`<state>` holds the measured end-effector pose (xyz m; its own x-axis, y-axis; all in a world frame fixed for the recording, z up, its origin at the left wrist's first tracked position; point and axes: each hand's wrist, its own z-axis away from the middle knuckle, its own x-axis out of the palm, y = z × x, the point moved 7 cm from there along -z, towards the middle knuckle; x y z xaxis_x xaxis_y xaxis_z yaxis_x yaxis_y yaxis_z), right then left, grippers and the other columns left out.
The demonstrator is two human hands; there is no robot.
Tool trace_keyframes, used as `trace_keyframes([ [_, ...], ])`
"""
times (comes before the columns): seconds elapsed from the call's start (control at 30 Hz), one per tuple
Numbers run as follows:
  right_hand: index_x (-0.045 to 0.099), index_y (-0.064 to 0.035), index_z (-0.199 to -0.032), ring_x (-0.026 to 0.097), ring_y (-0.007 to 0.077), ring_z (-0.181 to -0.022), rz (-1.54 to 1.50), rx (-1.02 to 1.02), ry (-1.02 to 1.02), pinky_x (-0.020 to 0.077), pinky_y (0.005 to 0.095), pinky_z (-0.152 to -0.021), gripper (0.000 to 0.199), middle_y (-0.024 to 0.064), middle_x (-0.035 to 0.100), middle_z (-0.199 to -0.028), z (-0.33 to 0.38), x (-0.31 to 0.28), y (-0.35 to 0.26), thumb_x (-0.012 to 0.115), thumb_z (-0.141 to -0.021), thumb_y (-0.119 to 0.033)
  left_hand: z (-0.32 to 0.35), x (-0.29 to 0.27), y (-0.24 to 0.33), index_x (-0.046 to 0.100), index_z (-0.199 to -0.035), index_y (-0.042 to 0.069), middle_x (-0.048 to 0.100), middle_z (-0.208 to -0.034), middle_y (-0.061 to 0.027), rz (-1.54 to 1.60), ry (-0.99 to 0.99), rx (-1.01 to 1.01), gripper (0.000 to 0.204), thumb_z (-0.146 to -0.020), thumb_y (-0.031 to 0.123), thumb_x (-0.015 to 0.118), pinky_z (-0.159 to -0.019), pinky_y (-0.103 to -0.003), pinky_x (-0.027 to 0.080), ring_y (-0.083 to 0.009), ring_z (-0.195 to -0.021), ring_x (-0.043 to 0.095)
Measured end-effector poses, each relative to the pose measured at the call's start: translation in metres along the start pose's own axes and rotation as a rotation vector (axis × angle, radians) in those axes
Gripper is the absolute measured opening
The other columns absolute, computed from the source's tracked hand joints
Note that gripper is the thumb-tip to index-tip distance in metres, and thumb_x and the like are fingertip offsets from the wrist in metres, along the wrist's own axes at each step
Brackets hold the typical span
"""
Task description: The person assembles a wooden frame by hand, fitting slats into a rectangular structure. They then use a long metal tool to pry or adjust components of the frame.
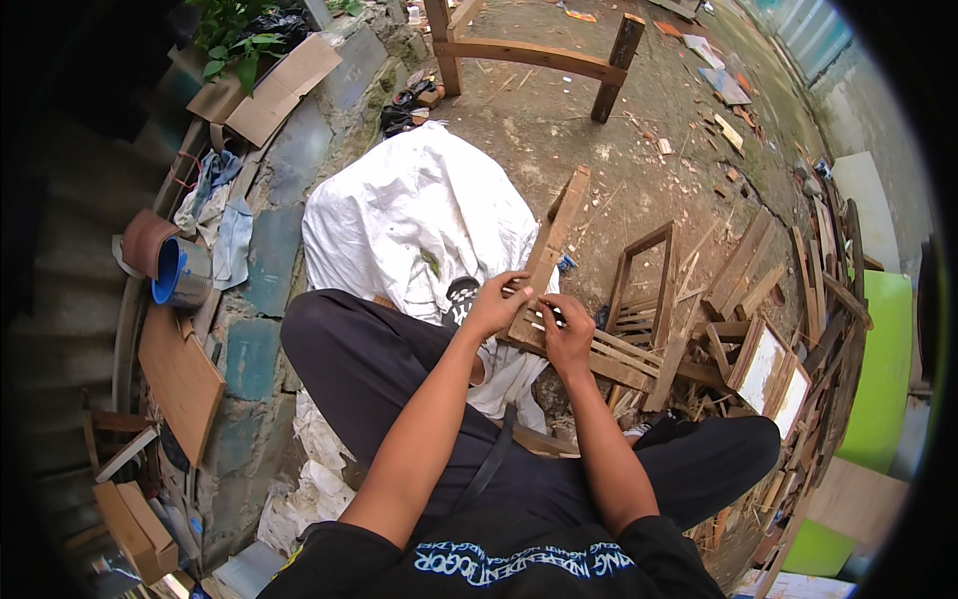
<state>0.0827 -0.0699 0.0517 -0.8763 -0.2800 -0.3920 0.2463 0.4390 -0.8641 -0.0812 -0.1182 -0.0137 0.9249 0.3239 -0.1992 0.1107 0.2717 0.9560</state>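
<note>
A wooden frame (561, 228) with narrow slats (619, 357) lies in front of me, one long bar reaching away from my hands. My left hand (496, 307) is at the corner of this frame, its thumb and fingers bent together over the wood. Close beside it, my right hand (569, 334) is closed in a pinch above the slats. Whatever either set of fingertips holds is too small to make out. Just left of my left hand a dark shoe (460, 298) shows against a white cloth (414, 205) spread on the ground.
Scrap wood (743, 265) and another small wooden frame (639, 275) lie to the right. A larger wooden frame (534, 52) stands ahead. On the left are a blue-rimmed can (190, 275), a brown pot (148, 240), a wooden board (180, 379) and flattened cardboard (284, 90).
</note>
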Motion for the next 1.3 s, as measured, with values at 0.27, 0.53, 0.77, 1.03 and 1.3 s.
trace_keyframes([
  [0.27, 0.075, -0.0024, -0.1, 0.073, 0.0318, -0.087, -0.024, 0.009, 0.025, 0.0565, 0.0385, -0.077, 0.014, 0.0154, 0.075, -0.095, 0.002, -0.003, 0.004, 0.076, -0.086, 0.002, 0.014, -0.032, 0.044, 0.05, -0.142, 0.002, 0.068, -0.121, -0.0202, 0.06, 0.327, -0.032, 0.047, -0.098, -0.007, 0.038, -0.078, -0.033, 0.063, -0.0241, -0.079, 0.078],
  [0.53, 0.077, -0.0033, -0.102, 0.074, 0.0312, -0.087, -0.026, -0.002, -0.004, 0.0566, 0.0385, -0.077, 0.016, 0.0155, 0.076, -0.094, 0.001, 0.002, 0.002, 0.076, -0.087, 0.001, 0.003, -0.02, 0.032, 0.056, -0.136, 0.005, 0.066, -0.131, -0.0157, 0.01, 0.156, 0.255, 0.062, -0.082, -0.016, 0.034, -0.102, -0.04, 0.055, -0.0288, -0.108, 0.073],
  [0.77, 0.077, -0.0044, -0.102, 0.073, 0.0303, -0.084, 0.005, -0.038, -0.006, 0.0567, 0.0388, -0.075, 0.015, 0.0145, 0.076, -0.093, 0.001, 0.0, -0.002, 0.076, -0.088, 0.001, 0.015, -0.018, 0.058, 0.076, -0.106, 0.0, 0.075, -0.103, -0.016, -0.181, 0.01, 0.222, 0.023, -0.087, 0.0, 0.064, -0.091, -0.037, 0.056, -0.0287, -0.1, 0.073],
  [1.03, 0.076, -0.0056, -0.104, 0.073, 0.0315, -0.084, 0.108, -0.156, 0.006, 0.0568, 0.0403, -0.073, 0.019, 0.014, 0.076, -0.094, 0.003, 0.002, -0.01, 0.075, -0.086, 0.003, 0.018, -0.012, 0.057, 0.078, -0.102, 0.001, 0.077, -0.097, -0.0167, -0.173, -0.075, 0.2, 0.018, -0.086, 0.004, 0.071, -0.085, -0.038, 0.058, -0.0299, -0.091, 0.075],
  [1.3, 0.074, -0.0046, -0.109, 0.072, 0.0309, -0.087, 0.217, -0.323, -0.006, 0.0576, 0.0419, -0.073, 0.03, 0.0119, 0.075, -0.096, 0.009, 0.004, -0.019, 0.072, -0.081, 0.008, 0.02, -0.009, 0.056, 0.077, -0.102, 0.001, 0.076, -0.095, -0.0159, -0.266, -0.046, 0.265, 0.021, -0.081, 0.005, 0.081, -0.084, -0.037, 0.057, -0.0293, -0.091, 0.075],
])
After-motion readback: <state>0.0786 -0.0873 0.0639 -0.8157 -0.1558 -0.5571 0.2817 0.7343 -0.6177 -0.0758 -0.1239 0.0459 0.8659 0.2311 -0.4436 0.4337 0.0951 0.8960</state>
